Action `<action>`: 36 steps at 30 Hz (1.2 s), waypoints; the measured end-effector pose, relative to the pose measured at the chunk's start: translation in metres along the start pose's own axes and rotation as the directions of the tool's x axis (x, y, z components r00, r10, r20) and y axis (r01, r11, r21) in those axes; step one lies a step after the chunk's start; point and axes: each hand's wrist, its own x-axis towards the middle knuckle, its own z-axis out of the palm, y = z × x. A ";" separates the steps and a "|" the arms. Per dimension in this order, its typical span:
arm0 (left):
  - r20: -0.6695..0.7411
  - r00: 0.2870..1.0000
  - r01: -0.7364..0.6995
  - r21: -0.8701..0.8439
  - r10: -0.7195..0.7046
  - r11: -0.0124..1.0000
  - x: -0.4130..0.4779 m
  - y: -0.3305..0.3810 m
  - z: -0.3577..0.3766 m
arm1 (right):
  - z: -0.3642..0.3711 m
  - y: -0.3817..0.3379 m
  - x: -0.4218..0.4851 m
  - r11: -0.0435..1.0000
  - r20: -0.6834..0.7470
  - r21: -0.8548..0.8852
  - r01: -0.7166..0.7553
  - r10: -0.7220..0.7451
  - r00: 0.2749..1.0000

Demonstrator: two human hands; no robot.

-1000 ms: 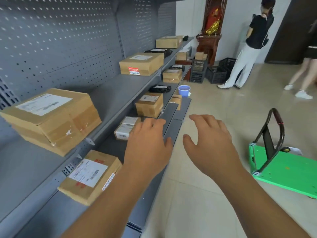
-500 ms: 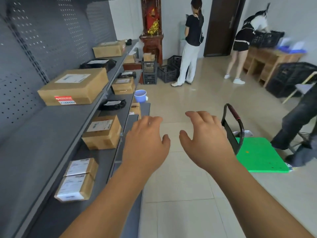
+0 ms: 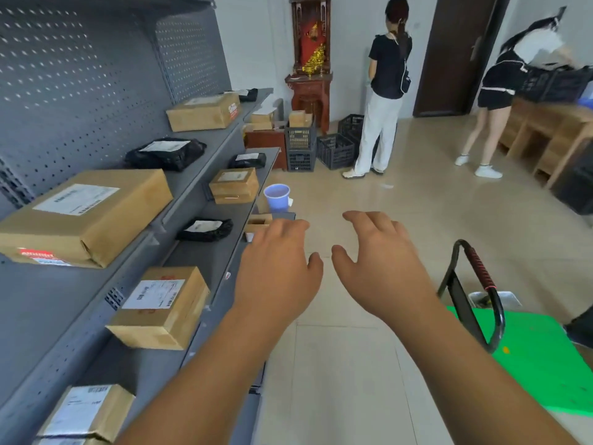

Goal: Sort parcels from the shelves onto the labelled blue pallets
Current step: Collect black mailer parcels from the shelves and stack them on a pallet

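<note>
Grey metal shelves run along the left and carry parcels. A large cardboard box lies on the upper shelf, with a black bag parcel and another box beyond it. On the lower shelf sit a labelled box, a black bag and a small box. My left hand and my right hand are stretched out in front of me over the floor, fingers spread, holding nothing. No blue pallet is in view.
A green platform trolley with a black handle stands at the right. A blue cup sits near the shelf end. Black crates stand at the back. One person stands ahead; another bends over a wooden table.
The view has swung right along the shelves and moved forward; the nearest boxes have slid out of sight. Both hands stay raised and empty.
</note>
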 end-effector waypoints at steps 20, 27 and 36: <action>0.016 1.000 -0.014 0.002 0.014 1.000 0.309 -0.068 0.105 | 0.093 0.051 0.308 0.998 0.026 -0.038 -0.045 0.046 0.999; 0.043 0.999 -0.023 -0.029 0.025 0.999 0.409 -0.113 0.130 | 0.135 0.048 0.404 0.995 0.031 -0.050 -0.083 0.084 0.996; -0.016 0.988 0.153 0.070 -0.153 0.986 0.505 -0.178 0.149 | 0.202 0.032 0.543 0.994 0.137 -0.026 0.103 -0.099 0.986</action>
